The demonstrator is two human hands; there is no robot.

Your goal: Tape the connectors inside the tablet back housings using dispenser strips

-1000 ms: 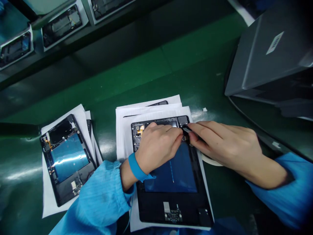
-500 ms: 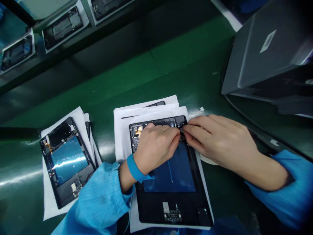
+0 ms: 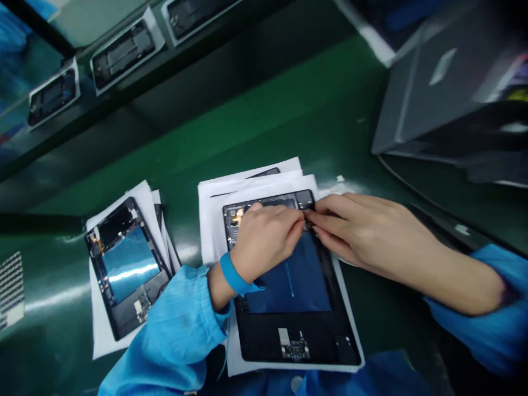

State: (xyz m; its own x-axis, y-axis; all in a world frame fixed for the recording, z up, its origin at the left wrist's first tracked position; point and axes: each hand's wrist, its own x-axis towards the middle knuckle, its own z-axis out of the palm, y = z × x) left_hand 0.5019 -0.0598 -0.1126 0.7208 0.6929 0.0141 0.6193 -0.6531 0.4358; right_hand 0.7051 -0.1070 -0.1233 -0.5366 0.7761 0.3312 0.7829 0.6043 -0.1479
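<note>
An opened tablet [image 3: 297, 335] lies in front of me on white foam sheets [image 3: 212, 220], its blue-filmed battery [image 3: 289, 275] and small circuit boards exposed. My left hand [image 3: 268, 234], with a blue band at the wrist, rests over the tablet's upper part, its thumb and fingers pinched near the top right corner. From the right, my right hand [image 3: 358, 225] meets it there, fingertips pressed together close to the left fingertips. Whatever the fingers hold is too small and covered to make out.
Another opened tablet [image 3: 130, 264] lies on a foam-lined stack at left. Several opened tablets rest on a raised shelf [image 3: 124, 91] at the back. A grey box-like machine [image 3: 416, 104] stands at right, with a cable [image 3: 408, 181] beside it. A sticker sheet [image 3: 11, 289] lies at far left.
The view has shifted slightly, so the sticker sheet now shows at the left edge. Both hands stay at the tablet's top right corner, with only slight finger movement.
</note>
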